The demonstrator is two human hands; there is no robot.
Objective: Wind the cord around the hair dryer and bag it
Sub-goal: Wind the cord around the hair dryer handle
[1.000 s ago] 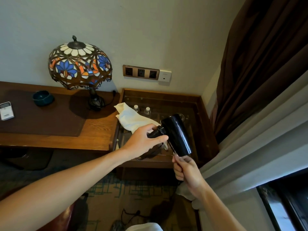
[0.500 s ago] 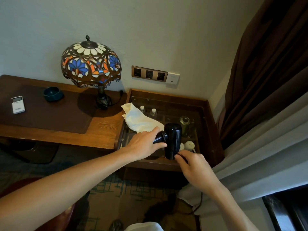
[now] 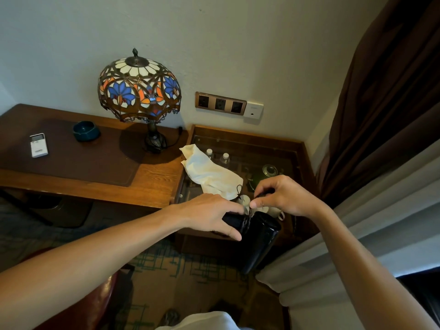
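Observation:
A black hair dryer (image 3: 258, 241) hangs in front of the glass-topped cabinet, barrel pointing down and toward me. My left hand (image 3: 209, 214) grips its folded handle. A few turns of dark cord (image 3: 246, 221) wrap the handle where it meets the barrel. My right hand (image 3: 283, 197) pinches the cord just above those turns, fingertips nearly touching my left thumb. A cream cloth bag (image 3: 209, 173) with a dark drawstring lies flat on the glass top, just beyond my hands.
A stained-glass lamp (image 3: 139, 91) stands on the wooden desk (image 3: 152, 182), with a teal ashtray (image 3: 86, 131) and a white remote (image 3: 38, 145) further left. The glass-topped cabinet (image 3: 307, 158) holds bottles and cups. Brown and white curtains (image 3: 381, 139) hang at right. Wall sockets (image 3: 220, 104) sit above.
The dryer's barrel has swung down toward me. My right hand rose from under the barrel to above the handle, carrying the cord, and both hands have closed together.

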